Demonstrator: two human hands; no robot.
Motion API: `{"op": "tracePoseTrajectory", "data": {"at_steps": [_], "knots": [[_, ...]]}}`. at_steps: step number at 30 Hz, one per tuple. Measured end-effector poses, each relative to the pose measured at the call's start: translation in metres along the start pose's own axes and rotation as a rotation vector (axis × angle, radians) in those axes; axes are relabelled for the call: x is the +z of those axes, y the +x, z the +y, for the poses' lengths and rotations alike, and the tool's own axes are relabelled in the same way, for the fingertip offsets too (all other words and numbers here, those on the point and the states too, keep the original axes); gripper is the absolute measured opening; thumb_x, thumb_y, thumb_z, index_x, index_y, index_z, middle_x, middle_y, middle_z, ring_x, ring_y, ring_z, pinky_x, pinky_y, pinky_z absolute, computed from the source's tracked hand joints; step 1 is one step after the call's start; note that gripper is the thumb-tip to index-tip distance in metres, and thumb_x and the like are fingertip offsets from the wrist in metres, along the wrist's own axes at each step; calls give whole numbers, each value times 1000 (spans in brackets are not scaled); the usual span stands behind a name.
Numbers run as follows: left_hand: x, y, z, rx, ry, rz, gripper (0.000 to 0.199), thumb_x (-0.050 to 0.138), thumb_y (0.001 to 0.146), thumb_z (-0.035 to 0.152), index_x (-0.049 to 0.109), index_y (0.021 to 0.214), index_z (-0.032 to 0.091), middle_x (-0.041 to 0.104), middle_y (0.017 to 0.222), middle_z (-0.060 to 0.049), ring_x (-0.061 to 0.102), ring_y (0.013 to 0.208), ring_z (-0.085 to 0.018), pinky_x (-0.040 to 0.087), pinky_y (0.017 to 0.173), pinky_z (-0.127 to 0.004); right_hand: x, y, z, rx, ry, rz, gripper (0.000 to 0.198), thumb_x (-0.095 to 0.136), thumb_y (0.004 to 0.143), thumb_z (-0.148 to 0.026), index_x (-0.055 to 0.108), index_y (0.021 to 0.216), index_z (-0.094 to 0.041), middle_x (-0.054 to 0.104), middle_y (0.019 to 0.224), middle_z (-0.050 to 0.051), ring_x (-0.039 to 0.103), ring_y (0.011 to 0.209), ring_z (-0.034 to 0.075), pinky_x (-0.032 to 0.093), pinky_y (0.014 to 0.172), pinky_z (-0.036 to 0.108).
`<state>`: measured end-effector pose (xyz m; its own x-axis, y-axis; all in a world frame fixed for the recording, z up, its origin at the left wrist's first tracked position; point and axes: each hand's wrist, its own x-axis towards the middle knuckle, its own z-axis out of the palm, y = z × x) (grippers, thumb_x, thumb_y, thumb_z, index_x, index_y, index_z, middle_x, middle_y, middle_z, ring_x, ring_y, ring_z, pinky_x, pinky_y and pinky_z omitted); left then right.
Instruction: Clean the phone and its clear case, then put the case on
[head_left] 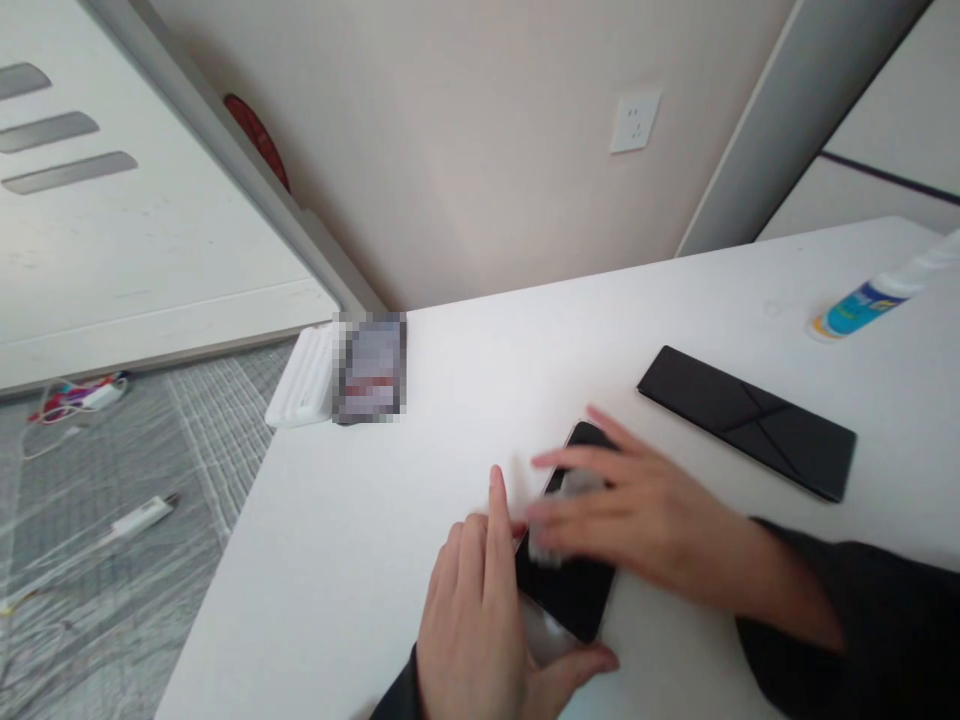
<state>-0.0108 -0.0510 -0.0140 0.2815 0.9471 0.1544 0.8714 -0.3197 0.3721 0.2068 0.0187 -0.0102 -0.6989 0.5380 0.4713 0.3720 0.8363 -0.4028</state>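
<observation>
A black smartphone [583, 595] lies screen up on the white table, slanted between my hands. My left hand [472, 610] grips it from the left, fingers along its side and thumb round the lower end. Over the upper screen is my right hand [649, 510], smeared by motion, with its fingers on a crumpled white wipe [547, 548] that touches the glass. Part of the phone is hidden under the right hand. Something pale, not clear in kind, shows between the left thumb and the phone's lower end.
A second dark device [750, 425] lies to the right, behind it a white bottle with a blue label [859, 308]. At the table's far left corner are a white ridged object [304, 380] and a pixelated item [371, 370]. Cables and a power strip [142, 517] lie on the floor.
</observation>
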Motion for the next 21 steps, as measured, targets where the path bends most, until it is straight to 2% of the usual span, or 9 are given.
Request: {"op": "tracePoseTrajectory", "data": {"at_steps": [3,6,7,8,12,14,17,19,21], "knots": [[-1,-1,-1,-7,8,-11,167,100,41,61,-5,164,18,63,105,-6,66,86,-27,63,76,-42,-1,1,1,116,-125,89,25,51,106,-20,75,111,-25,78,118,-1,56,136,24,3,130,60],[1,-3,-6,2,9,-16,161,95,48,66,-4,164,15,63,104,-7,66,89,-28,62,78,-43,4,1,-6,-15,-5,42,28,47,109,-23,74,103,-23,78,114,-3,57,134,12,13,133,39],[2,-3,-8,3,9,-20,159,94,50,67,-4,164,14,63,104,-8,66,90,-29,62,79,-43,5,1,-6,-58,34,-5,25,49,108,-23,74,101,-23,78,117,-5,55,136,11,15,132,36],[3,-4,-10,4,6,-25,158,93,51,67,-4,164,14,63,104,-8,66,90,-29,62,80,-43,6,1,-4,-77,42,31,23,51,107,-25,74,102,-24,78,117,-6,54,137,13,14,133,40],[4,-5,-17,9,1,-49,161,93,50,68,-8,164,16,64,109,-9,67,87,-27,63,78,-41,4,1,5,129,-139,86,21,56,104,-21,74,112,-28,77,120,-3,52,141,22,14,130,57],[5,-6,-19,22,10,-44,159,91,52,71,-8,164,15,65,107,-9,67,86,-27,63,78,-41,7,0,1,84,-112,85,23,53,105,-19,74,109,-26,77,121,-4,50,142,18,14,131,50],[6,-6,-19,32,31,-33,157,88,55,74,-7,164,14,64,103,-8,68,88,-28,63,79,-42,9,-1,-4,-82,46,-11,21,53,107,-25,74,103,-24,76,122,-7,46,144,11,18,131,34],[6,-6,-19,17,35,-32,159,90,52,73,-7,164,14,65,104,-8,68,87,-28,63,78,-42,4,-3,4,-4,11,8,22,53,107,-24,75,107,-28,75,124,-10,44,146,13,16,131,41],[6,-4,-20,11,34,-29,163,92,48,71,-7,164,15,65,106,-8,68,85,-28,63,76,-42,-3,-6,14,111,-105,51,21,57,105,-24,75,114,-30,76,124,-6,48,144,19,19,129,52]]}}
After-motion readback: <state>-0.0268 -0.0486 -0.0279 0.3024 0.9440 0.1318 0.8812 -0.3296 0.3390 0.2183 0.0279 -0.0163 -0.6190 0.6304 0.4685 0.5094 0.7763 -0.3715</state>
